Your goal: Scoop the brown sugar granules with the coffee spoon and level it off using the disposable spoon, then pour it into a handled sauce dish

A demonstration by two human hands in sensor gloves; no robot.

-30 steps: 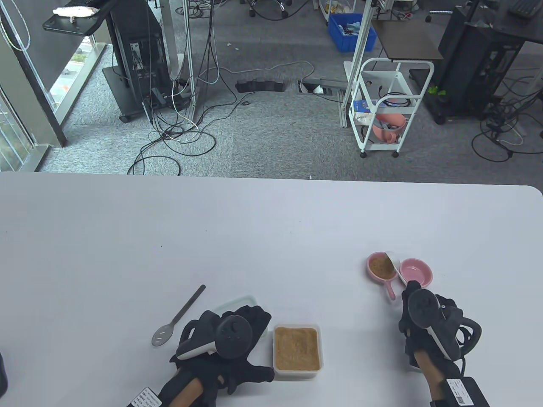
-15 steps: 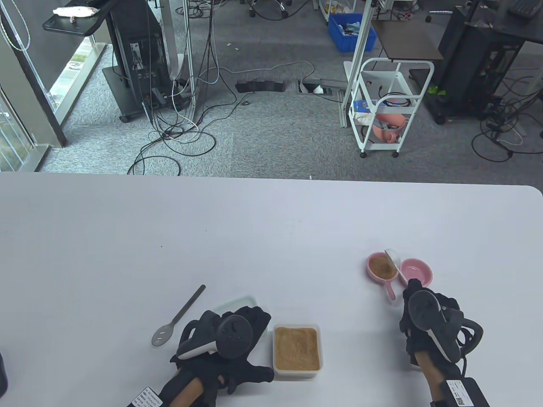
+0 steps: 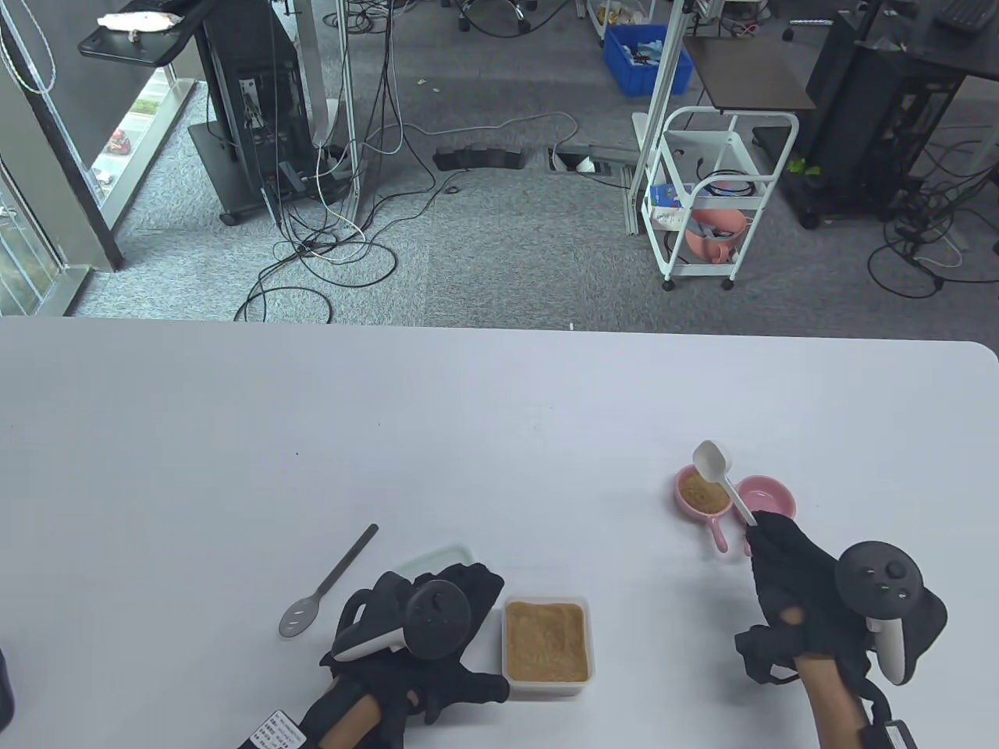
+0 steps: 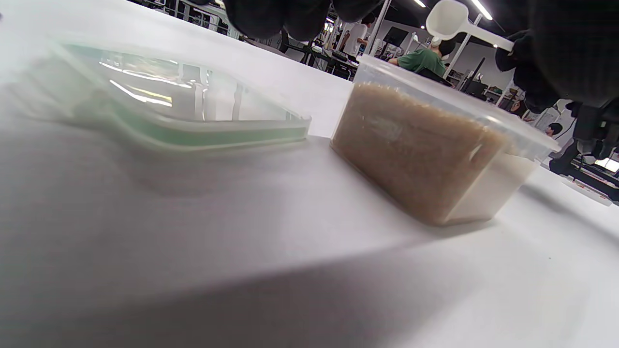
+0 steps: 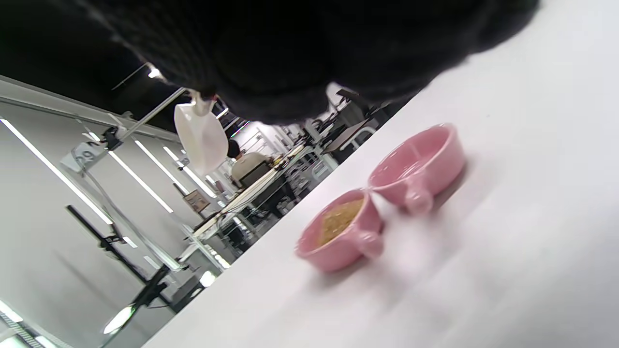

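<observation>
Right hand (image 3: 788,577) fingers pinch white plastic spoon (image 3: 722,477), empty bowl raised above pink handled dish holding brown sugar (image 3: 701,495). Left hand (image 3: 425,632) rests open-fingered beside clear sugar tub (image 3: 545,644), well left of dish.

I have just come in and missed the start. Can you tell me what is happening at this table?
A person in sensor gloves is moving brown sugar by the spoonful. The right hand holds a white spoon, now empty, lifted above a pink sauce dish that already contains sugar. A second pink dish beside it looks empty. The left hand rests next to the sugar container. A metal spoon lies untouched.
</observation>
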